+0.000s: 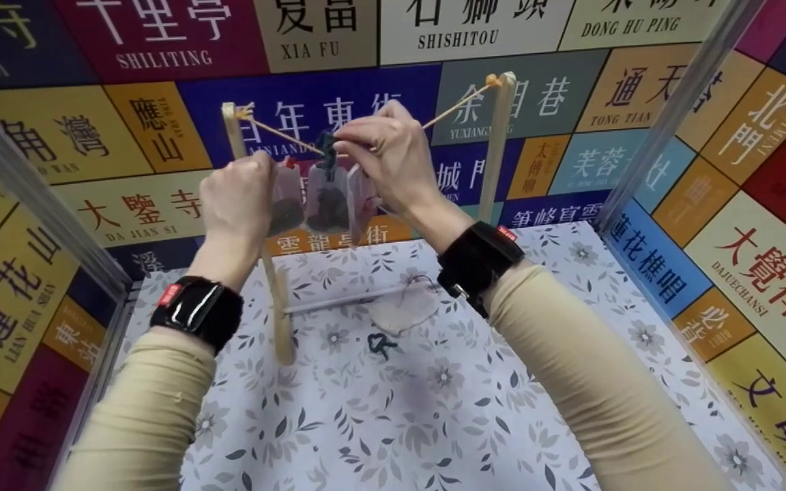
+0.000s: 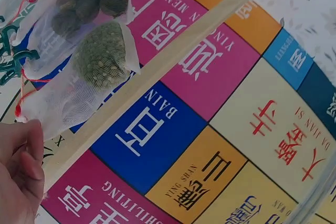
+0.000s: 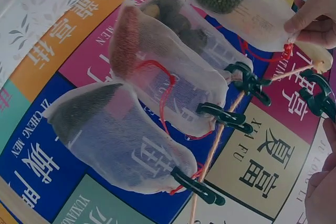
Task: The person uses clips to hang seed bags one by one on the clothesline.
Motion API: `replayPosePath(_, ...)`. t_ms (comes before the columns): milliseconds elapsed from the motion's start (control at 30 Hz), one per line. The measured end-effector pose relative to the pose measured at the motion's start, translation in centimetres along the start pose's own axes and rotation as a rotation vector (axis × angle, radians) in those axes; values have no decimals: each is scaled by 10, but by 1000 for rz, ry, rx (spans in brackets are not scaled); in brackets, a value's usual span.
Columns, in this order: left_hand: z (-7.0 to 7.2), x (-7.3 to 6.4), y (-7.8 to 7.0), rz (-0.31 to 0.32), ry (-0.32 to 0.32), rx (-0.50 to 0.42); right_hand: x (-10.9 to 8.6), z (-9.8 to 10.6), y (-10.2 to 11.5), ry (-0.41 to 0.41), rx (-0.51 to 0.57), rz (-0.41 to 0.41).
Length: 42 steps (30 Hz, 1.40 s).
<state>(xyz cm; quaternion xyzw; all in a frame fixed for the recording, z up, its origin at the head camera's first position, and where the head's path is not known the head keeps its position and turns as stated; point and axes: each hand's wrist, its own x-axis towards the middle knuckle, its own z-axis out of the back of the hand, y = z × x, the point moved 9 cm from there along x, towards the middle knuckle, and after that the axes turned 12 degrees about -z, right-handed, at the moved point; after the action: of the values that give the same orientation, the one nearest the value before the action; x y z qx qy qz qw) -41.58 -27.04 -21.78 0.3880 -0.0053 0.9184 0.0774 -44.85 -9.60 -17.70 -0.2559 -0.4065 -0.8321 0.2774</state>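
Note:
My left hand (image 1: 236, 201) pinches the gathered top of a white mesh bag (image 2: 102, 61) with small green beans or seeds inside. My right hand (image 1: 393, 160) is at the rope; in the right wrist view it holds a dark green clip (image 3: 317, 93) near the rope's end. Three more mesh bags hang from the rope (image 3: 214, 153) by dark green clips (image 3: 226, 116): one with dark round pieces (image 3: 181, 24), one with reddish grains (image 3: 126, 45), one with dark fine contents (image 3: 86, 111). Red drawstrings trail from them.
Two wooden posts (image 1: 499, 143) carry the rope, joined low by a pale bar (image 1: 345, 299). On the floral-patterned surface (image 1: 447, 423) lie a spare dark green clip (image 1: 383, 346) and a flat, pale mesh bag (image 1: 403, 310) with a string. Panels with printed characters (image 1: 768, 273) surround it.

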Motion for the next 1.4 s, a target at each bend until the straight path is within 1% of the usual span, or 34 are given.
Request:
replayPosePath(100, -4, 8, -7, -27, 65, 26, 8, -4, -1, -8, -15, -12)
replayPosePath(200, -9, 14, -14, -49, 124, 45, 14, -9, -6, -18, -23, -43)
replayPosePath(367, -18, 19, -18, -56, 191, 31, 18, -22, -14, -23, -35, -85)
replayPosePath(467, -23, 20, -18, -54, 192, 9, 19, -31, -17, -11, -41, -89)
replayPosePath(600, -27, 22, -14, -48, 165, -32, 20, -42, -20, 11, -57, -91)
replayPosePath(700, -32, 22, -10, -38, 150, -77, 21, -50, -25, 54, -80, -104)
replayPosePath(733, -34, 21, -8, -36, 147, -79, 22, -52, -27, 73, -97, -104)
replayPosePath(800, -38, 21, -5, -33, 150, -79, 24, -58, -30, 114, -136, -84)
replayPosePath(933, -47, 19, 0, -42, 162, -63, 25, -71, -33, 174, -223, -11)
replayPosePath(1000, -52, 18, 2, -48, 175, -81, 25, -77, -36, 196, -260, 9)
replayPosePath(1133, -49, 12, -3, -67, 199, -81, 15, -78, -35, 251, -362, 26)
replayPosePath(1233, -46, 8, -6, -85, 213, -63, 7, -75, -34, 287, -414, 47)
replayPosePath(1300, -43, 5, -8, -100, 215, -59, 2, -70, -34, 292, -425, 57)
replayPosePath(1400, -38, 0, -13, -127, 197, -57, -3, -59, -36, 267, -407, 68)
